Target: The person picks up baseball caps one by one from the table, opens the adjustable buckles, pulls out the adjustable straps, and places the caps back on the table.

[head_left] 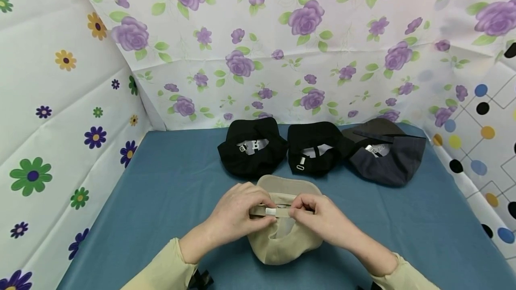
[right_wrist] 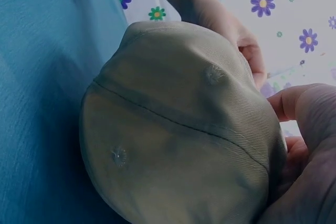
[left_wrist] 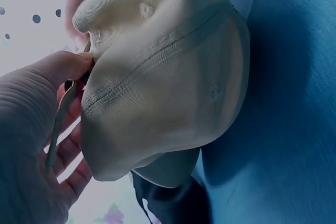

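A beige baseball cap (head_left: 278, 252) lies on the blue cloth, its brim (head_left: 288, 184) pointing away from me and its back opening toward me. Across that opening runs the adjusting strap (head_left: 283, 212) with a pale buckle (head_left: 270, 211). My left hand (head_left: 238, 211) pinches the strap beside the buckle between thumb and fingers. On the other side, my right hand (head_left: 322, 218) pinches the strap's right part. In the left wrist view, a loose strap end (left_wrist: 59, 124) hangs past the left palm. The cap's crown (right_wrist: 173, 124) hides the right fingertips in the right wrist view.
Behind the beige cap stand a black cap (head_left: 251, 164) at left, another black cap (head_left: 318, 164) in the middle and a dark grey-navy cap (head_left: 399, 164) at right. Blue cloth (head_left: 161, 182) covers the table. Flowered sheets (head_left: 242, 84) close off the back and sides.
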`<state>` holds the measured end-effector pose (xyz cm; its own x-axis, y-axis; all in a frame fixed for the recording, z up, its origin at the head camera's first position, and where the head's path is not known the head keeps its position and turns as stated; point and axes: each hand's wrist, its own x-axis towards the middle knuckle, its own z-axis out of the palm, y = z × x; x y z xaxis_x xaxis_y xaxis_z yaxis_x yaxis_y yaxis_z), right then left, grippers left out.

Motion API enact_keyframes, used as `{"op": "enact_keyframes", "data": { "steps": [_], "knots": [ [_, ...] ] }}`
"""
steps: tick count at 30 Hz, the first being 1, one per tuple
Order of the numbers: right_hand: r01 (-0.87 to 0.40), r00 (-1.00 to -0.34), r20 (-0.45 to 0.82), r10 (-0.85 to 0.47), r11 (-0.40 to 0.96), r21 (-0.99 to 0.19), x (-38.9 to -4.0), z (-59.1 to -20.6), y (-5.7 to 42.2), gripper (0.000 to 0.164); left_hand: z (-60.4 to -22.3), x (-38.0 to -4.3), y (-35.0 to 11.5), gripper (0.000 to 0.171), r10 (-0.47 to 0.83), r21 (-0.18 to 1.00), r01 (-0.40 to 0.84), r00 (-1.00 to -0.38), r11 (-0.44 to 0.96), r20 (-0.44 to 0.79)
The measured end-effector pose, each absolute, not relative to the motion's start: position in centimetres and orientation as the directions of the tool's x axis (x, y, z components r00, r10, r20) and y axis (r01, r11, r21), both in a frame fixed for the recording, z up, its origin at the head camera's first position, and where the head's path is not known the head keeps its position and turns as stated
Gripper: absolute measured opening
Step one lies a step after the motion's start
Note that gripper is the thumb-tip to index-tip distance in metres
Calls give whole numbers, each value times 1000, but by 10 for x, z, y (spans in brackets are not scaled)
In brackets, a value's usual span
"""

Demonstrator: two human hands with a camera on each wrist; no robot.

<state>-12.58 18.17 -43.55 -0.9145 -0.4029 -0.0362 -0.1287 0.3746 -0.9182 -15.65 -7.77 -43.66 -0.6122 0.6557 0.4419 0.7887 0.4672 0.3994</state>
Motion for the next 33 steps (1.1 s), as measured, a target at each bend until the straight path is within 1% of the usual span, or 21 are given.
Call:
{"op": "enact_keyframes", "data": {
  "steps": [2, 6, 9, 13, 19, 29, 33],
  "knots": [
    [-121, -926, -33, -375, 381, -916, -127, -436, 184, 15, -437, -157, -80, 19, 652, 412, 782, -620, 469, 435],
    [-92, -954, -31, -298, 392, -916, -129, -436, 196, 13, -437, -158, -89, 19, 611, 457, 735, -674, 500, 416],
    [-81, -960, -34, -279, 392, -916, -130, -436, 203, 14, -437, -158, -95, 19, 585, 487, 705, -705, 516, 400],
    [-79, -954, -45, -298, 390, -918, -130, -437, 207, 15, -437, -159, -98, 18, 590, 503, 703, -704, 503, 395],
    [-71, -958, -46, -282, 390, -918, -128, -438, 209, 14, -438, -158, -100, 19, 574, 532, 690, -716, 491, 398],
    [-58, -970, -40, -241, 388, -920, -123, -438, 213, 13, -435, -156, -104, 19, 560, 570, 643, -753, 512, 346],
    [-28, -981, -49, -189, 385, -923, -120, -439, 216, 12, -435, -155, -106, 18, 553, 588, 628, -763, 510, 335]
  ]
}}
